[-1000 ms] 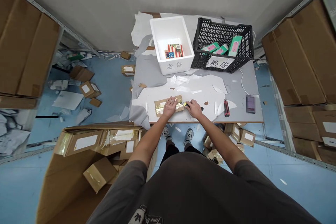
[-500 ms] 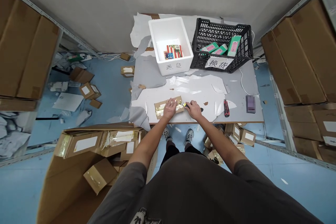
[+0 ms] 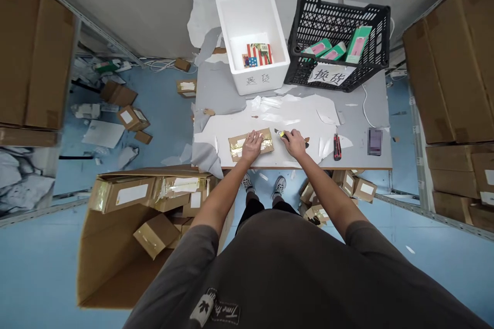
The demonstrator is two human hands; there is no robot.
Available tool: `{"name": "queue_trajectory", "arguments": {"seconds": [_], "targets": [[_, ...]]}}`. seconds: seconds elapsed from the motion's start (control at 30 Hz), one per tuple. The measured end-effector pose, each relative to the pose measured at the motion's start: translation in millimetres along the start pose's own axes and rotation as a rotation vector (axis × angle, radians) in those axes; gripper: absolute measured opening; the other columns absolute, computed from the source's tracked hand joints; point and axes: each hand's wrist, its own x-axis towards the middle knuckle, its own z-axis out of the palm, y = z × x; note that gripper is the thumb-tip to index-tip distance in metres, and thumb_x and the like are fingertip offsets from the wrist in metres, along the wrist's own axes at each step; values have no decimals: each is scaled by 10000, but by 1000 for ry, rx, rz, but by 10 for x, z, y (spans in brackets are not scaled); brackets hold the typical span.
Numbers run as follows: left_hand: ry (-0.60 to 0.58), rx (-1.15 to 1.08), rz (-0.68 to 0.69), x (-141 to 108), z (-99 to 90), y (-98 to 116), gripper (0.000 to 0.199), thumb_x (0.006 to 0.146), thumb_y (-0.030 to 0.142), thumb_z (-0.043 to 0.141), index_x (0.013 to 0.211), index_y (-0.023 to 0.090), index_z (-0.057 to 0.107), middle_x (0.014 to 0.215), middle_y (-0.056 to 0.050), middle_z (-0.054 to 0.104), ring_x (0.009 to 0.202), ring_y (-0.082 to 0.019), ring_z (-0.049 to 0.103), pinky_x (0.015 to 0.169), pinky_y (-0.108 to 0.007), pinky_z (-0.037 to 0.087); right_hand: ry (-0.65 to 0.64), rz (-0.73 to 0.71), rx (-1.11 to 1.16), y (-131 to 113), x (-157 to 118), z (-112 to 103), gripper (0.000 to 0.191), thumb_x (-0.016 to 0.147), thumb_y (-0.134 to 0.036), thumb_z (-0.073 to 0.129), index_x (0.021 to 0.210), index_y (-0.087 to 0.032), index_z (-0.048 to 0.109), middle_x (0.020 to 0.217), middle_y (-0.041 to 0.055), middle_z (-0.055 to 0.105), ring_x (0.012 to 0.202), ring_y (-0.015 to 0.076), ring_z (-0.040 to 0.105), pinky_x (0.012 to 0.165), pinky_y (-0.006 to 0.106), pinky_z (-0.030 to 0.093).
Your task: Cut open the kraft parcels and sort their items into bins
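Observation:
A small flat cardboard box point(image 3: 236, 147) bound with shiny tape lies near the table's front edge. My left hand point(image 3: 252, 147) rests on top of it, fingers spread across the cardboard. To the right of the box, my right hand point(image 3: 295, 144) is closed around a utility knife point(image 3: 283, 134) with yellow on its front part. Its blade points up and left, apart from the box. The rest of the handle is mostly hidden under the hand. Further right lies a red and black cutter point(image 3: 337, 147).
Behind stand a white foam bin point(image 3: 258, 80) with a striped packet and a black crate point(image 3: 339, 25) holding green boxes. A purple packet point(image 3: 374, 142) lies at right. A large carton point(image 3: 111, 267) of parcels stands at lower left, with shelves on both sides.
My right hand has drawn the knife off the box, moving right and away from my left hand. My left hand stays on the box. The whole view has shifted slightly.

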Motion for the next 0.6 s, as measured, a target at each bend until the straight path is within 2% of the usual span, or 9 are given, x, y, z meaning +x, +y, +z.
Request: {"name": "queue_trajectory", "arguments": {"seconds": [0.17, 0.27, 0.4, 0.53, 0.6], "targets": [[-1, 11, -16, 27, -20, 9, 381, 1118, 224, 460, 1370, 148, 736, 1520, -207, 696, 1580, -345, 513, 1346, -635, 384, 16, -32, 43, 130, -194, -11, 463, 1146, -472, 476, 1399, -173, 723, 1162, 179, 625, 1093, 352, 539, 875, 413, 470], [-10, 0, -20, 39, -26, 9, 388, 1108, 217, 475, 1405, 162, 718, 1533, -194, 690, 1589, -344, 504, 1347, -654, 368, -29, -92, 80, 40, -229, -1, 461, 1150, -479, 474, 1411, -187, 717, 1179, 174, 632, 1134, 350, 550, 906, 414, 485], [-41, 5, -25, 43, -79, 51, 407, 1084, 204, 490, 1417, 178, 720, 1571, -182, 665, 1613, -341, 472, 1361, -647, 343, -60, -92, 158, -134, -104, 16, 440, 1140, -491, 501, 1395, -207, 720, 1184, 172, 651, 1154, 349, 565, 903, 412, 508], [-52, -5, -32, 33, -199, 165, 397, 1083, 259, 504, 1407, 196, 725, 1599, -159, 646, 1622, -335, 464, 1367, -641, 324, -19, 50, 327, -163, -102, -11, 374, 1096, -516, 568, 1270, -218, 713, 1168, 159, 674, 1147, 341, 607, 902, 412, 533], [-49, -18, -42, 43, -290, 220, 420, 1088, 308, 507, 1444, 186, 696, 1630, -159, 618, 1616, -326, 473, 1367, -621, 326, -16, 247, 533, -184, -185, -3, 348, 1084, -548, 561, 1214, -241, 661, 1051, 107, 689, 1019, 295, 652, 820, 374, 552]]}}
